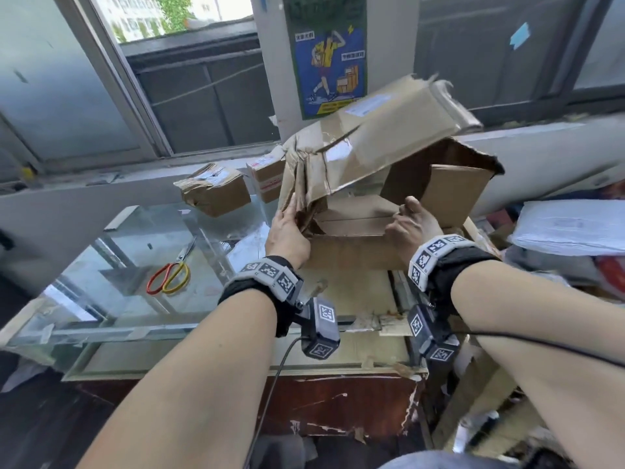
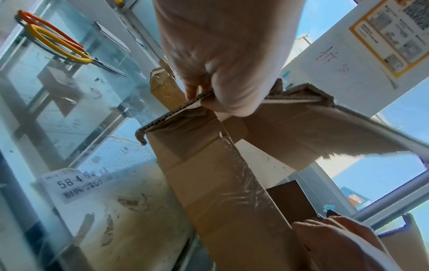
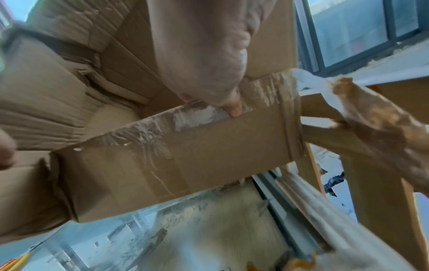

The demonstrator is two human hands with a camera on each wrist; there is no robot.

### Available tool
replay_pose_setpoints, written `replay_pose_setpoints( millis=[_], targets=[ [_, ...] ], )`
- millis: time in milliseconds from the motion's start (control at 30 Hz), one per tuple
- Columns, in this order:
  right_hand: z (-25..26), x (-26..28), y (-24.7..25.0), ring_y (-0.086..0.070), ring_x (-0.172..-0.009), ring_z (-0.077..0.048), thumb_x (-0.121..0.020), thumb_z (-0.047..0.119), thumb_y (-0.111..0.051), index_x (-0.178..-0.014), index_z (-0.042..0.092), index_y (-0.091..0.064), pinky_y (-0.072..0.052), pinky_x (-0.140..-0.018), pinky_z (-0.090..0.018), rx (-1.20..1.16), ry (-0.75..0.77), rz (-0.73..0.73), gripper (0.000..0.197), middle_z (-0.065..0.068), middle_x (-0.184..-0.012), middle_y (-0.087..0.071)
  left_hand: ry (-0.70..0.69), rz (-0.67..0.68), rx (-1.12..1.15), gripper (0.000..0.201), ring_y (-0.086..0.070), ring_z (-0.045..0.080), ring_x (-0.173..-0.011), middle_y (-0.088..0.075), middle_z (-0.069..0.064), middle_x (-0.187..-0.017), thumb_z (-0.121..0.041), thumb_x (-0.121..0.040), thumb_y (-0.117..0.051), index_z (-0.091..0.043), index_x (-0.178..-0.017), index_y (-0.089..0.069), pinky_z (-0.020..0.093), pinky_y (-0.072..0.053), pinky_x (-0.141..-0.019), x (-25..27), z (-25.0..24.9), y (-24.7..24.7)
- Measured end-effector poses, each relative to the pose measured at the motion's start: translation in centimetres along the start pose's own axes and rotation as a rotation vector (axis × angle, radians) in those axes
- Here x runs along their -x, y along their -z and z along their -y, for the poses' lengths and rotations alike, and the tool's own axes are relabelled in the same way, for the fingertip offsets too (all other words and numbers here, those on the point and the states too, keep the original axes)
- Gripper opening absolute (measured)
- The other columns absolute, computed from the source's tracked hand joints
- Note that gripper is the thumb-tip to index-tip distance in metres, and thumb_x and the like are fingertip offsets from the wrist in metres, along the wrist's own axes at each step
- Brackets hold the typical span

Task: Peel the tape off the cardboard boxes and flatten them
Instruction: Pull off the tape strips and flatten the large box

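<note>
Nearest me, both hands are on the big box (image 1: 351, 231), held up just above the counter (image 1: 358, 296). Left hand (image 1: 287, 231) pinches the crumpled left edge, thumb and fingers curled over the cardboard rim. Right hand (image 1: 411, 223) grips the near wall's top edge w/ fingers hooked inside, thumb on the tape (image 3: 144, 132) along that rim. The box is open, flaps up, one big flap tilted overhead, but walls are not collapsed yet. Clear tape is on the near wall & corner, so I judge peeling is partly done at best and flattening just begun. Scissors (image 1: 170, 275) lie left on the glass, apart from the hands. Farther back, 2 small boxes (image 1: 216, 189) sit taped shut, untouched: most of the job is left.
</note>
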State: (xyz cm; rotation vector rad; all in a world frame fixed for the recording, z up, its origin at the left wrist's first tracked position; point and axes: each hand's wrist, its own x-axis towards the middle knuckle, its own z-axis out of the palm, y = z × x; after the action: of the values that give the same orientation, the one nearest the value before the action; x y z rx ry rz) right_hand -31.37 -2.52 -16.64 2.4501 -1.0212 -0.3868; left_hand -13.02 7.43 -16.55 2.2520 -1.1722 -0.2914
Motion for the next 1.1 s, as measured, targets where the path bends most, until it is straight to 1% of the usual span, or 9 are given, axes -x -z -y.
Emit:
replay_pose_setpoints(
  millis=[133, 300, 400, 467, 533, 633, 767, 933, 1100],
  targets=[
    [-0.7, 0.2, 1.0, -0.035, -0.133, -0.027, -0.098, 0.021, -0.034, -0.118, 0.022, -0.061, 0.008, -0.117, -0.049, 0.035, -0.038, 0.13, 0.033, -0.004, -0.125, -0.06, 0.013, -0.002, -0.031, 0.084, -0.023, 0.027, -0.144, -0.019, 0.009, -0.158, 0.008, -0.086, -0.042, -0.03, -0.154, -0.01, 0.031, -0.022, -0.115, 0.0, -0.6, -0.1],
    [-1.4, 1.0, 1.6, -0.05, -0.116, -0.022, -0.092, 0.016, -0.042, -0.108, 0.021, -0.064, -0.02, -0.108, -0.035, -0.044, -0.171, -0.084, 0.028, 0.002, -0.111, -0.066, -0.079, -0.019, -0.115, 0.092, -0.023, 0.031, -0.143, -0.015, 0.012, -0.157, 0.016, -0.082, -0.039, -0.036, -0.153, -0.01, 0.036, -0.029, -0.115, -0.1, -0.4, -0.5],
    [-2.1, 1.9, 1.8, -0.049, -0.112, -0.024, -0.086, 0.003, -0.045, -0.102, 0.018, -0.068, -0.022, -0.106, -0.036, -0.188, -0.303, -0.153, 0.031, -0.004, -0.105, -0.066, -0.025, -0.073, -0.123, 0.094, -0.022, 0.032, -0.144, -0.009, 0.015, -0.159, 0.017, -0.083, -0.039, -0.04, -0.152, -0.01, 0.039, -0.031, -0.114, -1.3, 0.7, 0.8],
    [-2.6, 2.1, 2.1, -0.046, -0.112, -0.029, -0.085, -0.001, -0.046, -0.098, 0.016, -0.068, -0.024, -0.102, -0.036, -0.324, -0.394, -0.189, 0.031, -0.008, -0.099, -0.062, -0.007, -0.12, -0.116, 0.089, -0.026, 0.032, -0.142, -0.017, 0.016, -0.157, 0.014, -0.086, -0.041, -0.038, -0.153, -0.012, 0.039, -0.029, -0.115, -2.4, 2.0, 2.4],
    [-2.3, 1.7, 2.4, -0.044, -0.108, -0.029, -0.082, -0.001, -0.053, -0.09, 0.014, -0.066, -0.026, -0.095, -0.035, -0.423, -0.423, -0.226, 0.021, -0.006, -0.089, -0.056, -0.01, -0.168, -0.118, 0.087, -0.028, 0.033, -0.141, -0.024, 0.016, -0.155, 0.014, -0.086, -0.04, -0.035, -0.153, -0.014, 0.038, -0.028, -0.115, -3.1, 3.3, 3.9],
    [-0.5, 0.4, 2.2, -0.043, -0.103, -0.03, -0.077, 0.005, -0.065, -0.082, 0.016, -0.068, -0.027, -0.082, -0.031, -0.565, -0.478, -0.293, 0.012, -0.005, -0.089, -0.057, -0.046, -0.225, -0.175, 0.087, -0.024, 0.033, -0.143, -0.02, 0.018, -0.156, 0.016, -0.086, -0.035, -0.035, -0.153, -0.012, 0.039, -0.026, -0.117, -3.2, 4.7, 5.7],
    [3.5, -0.2, 1.5, -0.038, -0.109, -0.033, -0.08, 0.004, -0.062, -0.091, 0.016, -0.072, -0.034, -0.091, -0.026, -0.804, -0.522, -0.254, 0.019, -0.005, -0.095, -0.037, -0.177, -0.252, -0.348, 0.086, -0.017, 0.036, -0.145, -0.011, 0.02, -0.158, 0.017, -0.085, -0.03, -0.032, -0.154, -0.013, 0.042, -0.021, -0.119, -3.0, 7.1, 7.6],
    [7.2, -0.2, -0.4, -0.045, -0.12, -0.034, -0.08, -0.006, -0.049, -0.094, 0.007, -0.07, -0.034, -0.098, -0.029, -0.886, -0.576, -0.141, 0.027, -0.02, -0.108, -0.06, -0.232, -0.064, -0.549, 0.088, 0.004, 0.024, -0.149, 0.008, 0.005, -0.162, 0.017, -0.083, -0.028, -0.026, -0.154, 0.001, 0.042, -0.008, -0.122, -1.8, 9.6, 7.0],
    [7.3, -0.4, -0.7, -0.057, -0.115, -0.028, -0.088, -0.003, -0.044, -0.104, 0.008, -0.062, -0.026, -0.107, -0.038, -0.753, -0.625, 0.041, 0.027, -0.014, -0.114, -0.065, -0.185, 0.046, -0.622, 0.092, 0.007, 0.024, -0.149, 0.011, 0.002, -0.162, 0.016, -0.086, -0.037, -0.027, -0.153, 0.01, 0.04, -0.006, -0.121, -0.4, 11.3, 6.1]
  ],
)
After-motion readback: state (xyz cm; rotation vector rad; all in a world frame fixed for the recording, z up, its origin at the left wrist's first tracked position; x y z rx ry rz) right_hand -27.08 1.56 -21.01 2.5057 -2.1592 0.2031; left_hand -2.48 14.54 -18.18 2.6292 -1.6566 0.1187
